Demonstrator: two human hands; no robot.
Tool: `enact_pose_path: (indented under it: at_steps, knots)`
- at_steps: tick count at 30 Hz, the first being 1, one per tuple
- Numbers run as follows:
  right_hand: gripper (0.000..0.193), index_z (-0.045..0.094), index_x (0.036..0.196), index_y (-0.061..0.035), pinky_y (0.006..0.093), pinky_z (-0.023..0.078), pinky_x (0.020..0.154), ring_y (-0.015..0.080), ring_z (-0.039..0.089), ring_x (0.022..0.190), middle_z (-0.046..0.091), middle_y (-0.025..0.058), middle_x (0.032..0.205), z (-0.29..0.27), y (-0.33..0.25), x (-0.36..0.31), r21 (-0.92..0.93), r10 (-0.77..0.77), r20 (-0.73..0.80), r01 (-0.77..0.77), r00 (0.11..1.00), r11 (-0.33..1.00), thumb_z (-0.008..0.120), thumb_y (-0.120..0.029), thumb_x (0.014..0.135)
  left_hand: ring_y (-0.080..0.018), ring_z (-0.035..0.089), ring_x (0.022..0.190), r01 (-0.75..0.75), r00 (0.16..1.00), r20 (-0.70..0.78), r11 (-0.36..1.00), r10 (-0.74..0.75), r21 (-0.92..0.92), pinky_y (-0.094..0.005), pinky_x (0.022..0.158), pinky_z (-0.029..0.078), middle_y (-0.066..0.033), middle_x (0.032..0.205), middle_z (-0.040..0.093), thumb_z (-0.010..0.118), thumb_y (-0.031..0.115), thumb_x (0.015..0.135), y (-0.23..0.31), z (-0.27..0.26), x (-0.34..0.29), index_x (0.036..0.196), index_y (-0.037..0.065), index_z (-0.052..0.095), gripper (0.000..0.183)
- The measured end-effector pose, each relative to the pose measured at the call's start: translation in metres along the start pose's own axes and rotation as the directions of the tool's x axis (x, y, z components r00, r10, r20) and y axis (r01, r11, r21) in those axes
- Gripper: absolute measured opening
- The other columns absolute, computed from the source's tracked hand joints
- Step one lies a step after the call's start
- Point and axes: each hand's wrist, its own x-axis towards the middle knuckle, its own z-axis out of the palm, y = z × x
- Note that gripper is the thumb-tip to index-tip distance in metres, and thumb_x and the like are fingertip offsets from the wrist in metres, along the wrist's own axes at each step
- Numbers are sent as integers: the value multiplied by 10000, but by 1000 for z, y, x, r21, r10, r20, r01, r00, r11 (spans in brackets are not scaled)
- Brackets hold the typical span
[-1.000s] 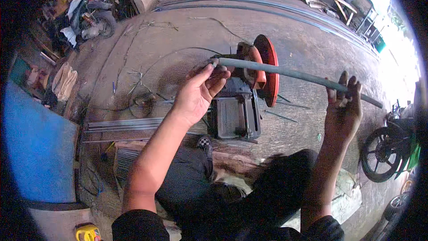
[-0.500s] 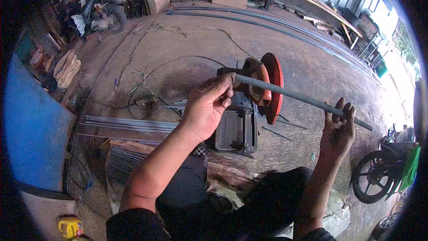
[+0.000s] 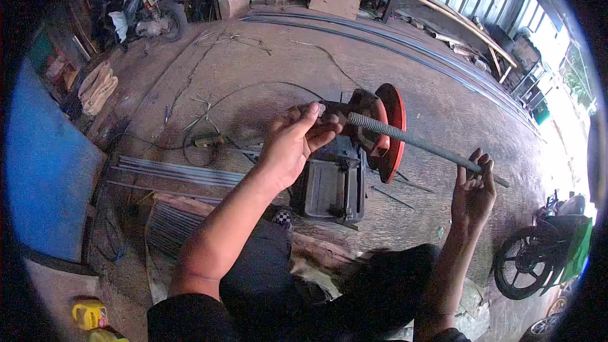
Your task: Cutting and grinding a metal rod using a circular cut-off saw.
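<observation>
My right hand (image 3: 474,187) grips a grey threaded rod (image 3: 411,140) near its right end. The rod slants across in front of me, its left end higher and free in the air. Just left of that end, my left hand (image 3: 292,142) pinches a small grey nut (image 3: 321,109) between thumb and forefinger, its other fingers loosely curled. Nut and rod stand apart, with a short gap between them. Behind and below the rod is a cut-off saw with an orange-red guard (image 3: 394,133) and a dark metal base (image 3: 327,187).
Long metal rods (image 3: 183,171) lie on the floor at left, beside a bundle of ribbed bars (image 3: 174,228). A cable (image 3: 253,85) loops behind the saw. Motorcycles (image 3: 529,259) stand at right and far left. A blue panel (image 3: 57,164) borders the left, above a yellow jug (image 3: 90,313).
My left hand has come off the rod's left end with the nut between its fingers. The rod has shifted slightly down and left in the view, along with my right hand.
</observation>
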Motion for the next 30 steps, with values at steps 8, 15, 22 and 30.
enact_pose_path:
  at_steps: [8,15,22,30]
  knots:
    - [281,432,1158,-2,501,428,940,250,445,1208,494,95,1175,-3,5,-2,-88,-31,61,36,998,995,485,-170,939,-214,622,949,-37,952,297,991,73,-126,-322,825,524,-111,958,633,517,181,928,1,8,-8,1030,7,571,209]
    - [272,451,1147,-27,487,407,962,248,440,1212,500,87,1156,-2,9,-4,-81,-31,56,35,998,996,493,-194,936,-115,590,772,-233,939,265,972,220,20,-242,722,501,-62,898,633,600,122,875,0,9,-12,1078,-10,612,242]
    - [377,367,1255,-21,460,449,924,280,450,1213,477,120,1218,-2,4,-5,-254,-16,188,65,982,965,498,-159,929,-162,613,826,-336,928,239,919,286,206,-297,778,507,-93,978,647,612,61,847,1,4,-12,1061,-10,622,225]
    - [404,373,1272,-56,371,514,817,309,516,1145,564,133,1110,8,9,-18,-318,-185,85,203,979,926,536,-95,905,-81,576,782,-425,888,300,871,349,246,-215,721,474,-35,868,634,636,82,849,7,5,-12,1039,-9,625,211]
